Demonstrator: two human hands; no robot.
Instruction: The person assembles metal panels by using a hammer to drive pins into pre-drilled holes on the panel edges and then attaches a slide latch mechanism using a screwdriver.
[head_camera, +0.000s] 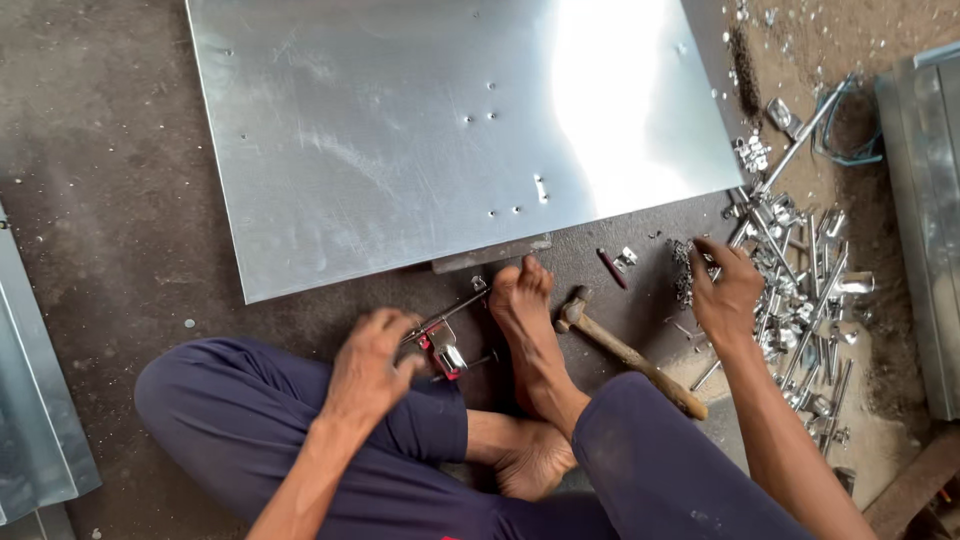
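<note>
The left hand (368, 362) grips a rivet tool (440, 338) near the metal sheet (440, 130). The right hand (726, 290) reaches into scattered metal hardware (810, 310); a hammer (625, 350) lies between.

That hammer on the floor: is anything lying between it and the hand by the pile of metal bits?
Nothing visible does. The hammer lies on bare floor just inward of the right hand, which rests on the metal fasteners.

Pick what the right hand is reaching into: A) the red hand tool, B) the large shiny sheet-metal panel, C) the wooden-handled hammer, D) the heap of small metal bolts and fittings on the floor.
D: the right hand has its fingers in the heap of small metal bolts and fittings, while the wooden-handled hammer lies untouched beside the foot.
</note>
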